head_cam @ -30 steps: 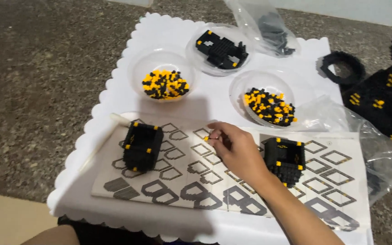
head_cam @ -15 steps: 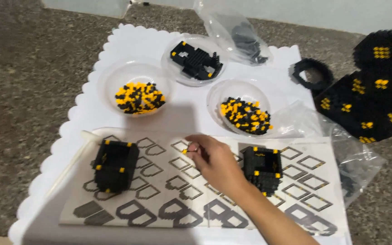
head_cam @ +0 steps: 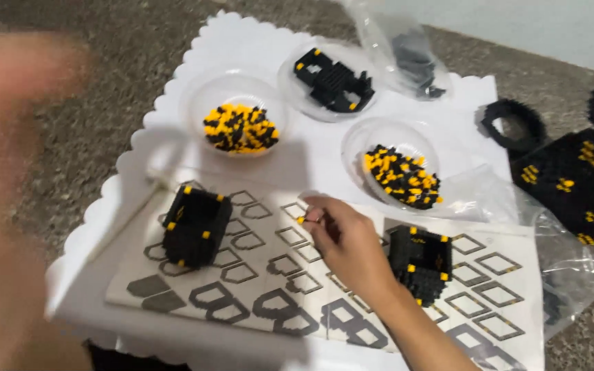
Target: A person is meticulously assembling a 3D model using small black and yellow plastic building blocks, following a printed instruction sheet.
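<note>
Right now our right hand rests over the paper sheet with the brick outlines on it. Our fingertips are pinched almost shut on a tiny yellow piece, which sits at the very tip of the pinch and pokes out to the left. On that same side, a bit lower on the sheet, stands the black block with yellow dots, near the pinch but not touching it. A second black block stands just beside our wrist on the other side. So the piece points toward the left block, and the right hand is the nearer one to both. Our left hand is only a big blur close to the camera, and we cannot tell if it is open or holding something. Up past the sheet, well apart from the pinch, sit two clear bowls of yellow and black bits
</note>
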